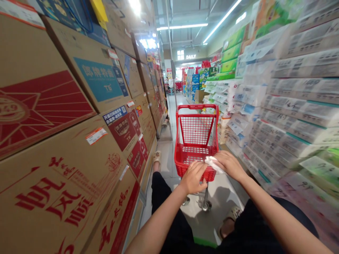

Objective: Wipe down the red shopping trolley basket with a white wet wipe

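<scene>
A small red plastic shopping cart [196, 130] with grid walls and metal caster wheels stands right in front of me. My right hand [229, 164] is closed on a crumpled white tissue [213, 163] at the near right corner of the basket. Beside it, my left hand [194, 176] lies over the near rim, fingers extended and thumb apart, fingertips close to the tissue. Whether those fingertips touch the tissue I cannot tell. Inside the basket the red grid floor shows.
Stacked cardboard cartons [66, 169] form a wall on the left. Packs of wrapped paper goods [296, 102], blurred, are piled high on the right. Between them a narrow tiled aisle [181, 100] runs ahead. My legs straddle the cart's near end, with a shoe [157, 155] by the cartons.
</scene>
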`<state>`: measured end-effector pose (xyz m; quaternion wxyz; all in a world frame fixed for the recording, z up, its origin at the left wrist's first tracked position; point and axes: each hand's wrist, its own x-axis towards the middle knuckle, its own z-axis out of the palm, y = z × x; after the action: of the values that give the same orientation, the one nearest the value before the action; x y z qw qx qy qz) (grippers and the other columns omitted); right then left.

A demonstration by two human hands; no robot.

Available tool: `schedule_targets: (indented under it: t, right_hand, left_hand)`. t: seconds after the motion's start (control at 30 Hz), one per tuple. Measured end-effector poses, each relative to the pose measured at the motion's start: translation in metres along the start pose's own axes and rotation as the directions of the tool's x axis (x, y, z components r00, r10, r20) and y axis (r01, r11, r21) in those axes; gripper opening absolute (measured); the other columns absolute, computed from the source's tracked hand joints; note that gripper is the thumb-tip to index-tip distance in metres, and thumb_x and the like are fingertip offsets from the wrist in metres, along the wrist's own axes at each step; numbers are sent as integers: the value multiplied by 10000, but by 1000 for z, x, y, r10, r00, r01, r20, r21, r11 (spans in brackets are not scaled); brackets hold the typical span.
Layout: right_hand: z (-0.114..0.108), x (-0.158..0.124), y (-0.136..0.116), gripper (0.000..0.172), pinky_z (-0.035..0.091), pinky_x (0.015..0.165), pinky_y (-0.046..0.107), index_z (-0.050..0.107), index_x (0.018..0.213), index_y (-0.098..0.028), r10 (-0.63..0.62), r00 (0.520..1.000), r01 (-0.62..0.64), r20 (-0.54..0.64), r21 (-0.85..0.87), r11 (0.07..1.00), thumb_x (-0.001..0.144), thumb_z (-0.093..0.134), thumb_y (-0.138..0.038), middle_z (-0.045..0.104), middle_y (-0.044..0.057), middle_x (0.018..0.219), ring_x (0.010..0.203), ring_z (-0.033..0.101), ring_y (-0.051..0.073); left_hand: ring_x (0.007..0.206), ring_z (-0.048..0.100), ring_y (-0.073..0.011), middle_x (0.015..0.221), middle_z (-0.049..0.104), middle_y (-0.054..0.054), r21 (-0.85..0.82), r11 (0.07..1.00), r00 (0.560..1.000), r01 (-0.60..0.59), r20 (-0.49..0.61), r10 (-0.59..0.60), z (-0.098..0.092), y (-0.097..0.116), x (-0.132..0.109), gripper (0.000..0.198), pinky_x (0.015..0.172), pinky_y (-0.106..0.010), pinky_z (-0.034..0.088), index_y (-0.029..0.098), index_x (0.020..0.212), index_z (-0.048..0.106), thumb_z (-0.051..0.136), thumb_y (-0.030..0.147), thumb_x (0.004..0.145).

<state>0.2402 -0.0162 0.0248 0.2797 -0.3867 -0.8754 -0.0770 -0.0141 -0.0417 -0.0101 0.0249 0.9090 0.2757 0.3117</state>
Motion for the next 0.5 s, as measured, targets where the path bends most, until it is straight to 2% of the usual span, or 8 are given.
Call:
schedule_targets:
  t: [0.13,0.3,0.4,0.5]
  right_hand:
    - [2,16,18,321,352,1163,472,711,1099,-247,45,999,-44,8,-24,999,1037,443,-414,769,37,1066,1037,694,193]
    - [5,33,39,370,274,1219,542,707,1127,-247,120,992,-118,27,-40,992,1043,398,-432,767,40,1121,1086,694,207]
    - [7,40,44,387,256,1228,560,705,1141,-244,153,988,-152,31,-40,988,1043,382,-433,765,45,1131,1089,694,218]
    - [9,44,42,382,294,1215,549,703,1138,-245,154,988,-153,32,-18,988,1041,382,-428,763,50,1124,1076,696,224]
  left_hand:
    - [1393,472,-248,1434,562,-123,-21,1000,1000,-9,-25,8,0,-4,4,775,1256,-478,277,142,1533,357,558,219,788]
    - [1345,524,-240,1387,609,-105,-79,997,996,-5,-94,-2,2,-5,7,692,1250,-470,283,163,1441,486,586,208,758]
    - [1329,543,-246,1370,630,-101,-130,992,995,4,-97,-17,2,-8,4,677,1236,-486,297,184,1412,521,597,203,740]
    - [1325,554,-240,1362,643,-87,-168,986,996,21,-82,-35,-2,-17,-1,632,1235,-487,290,213,1379,558,598,199,749]
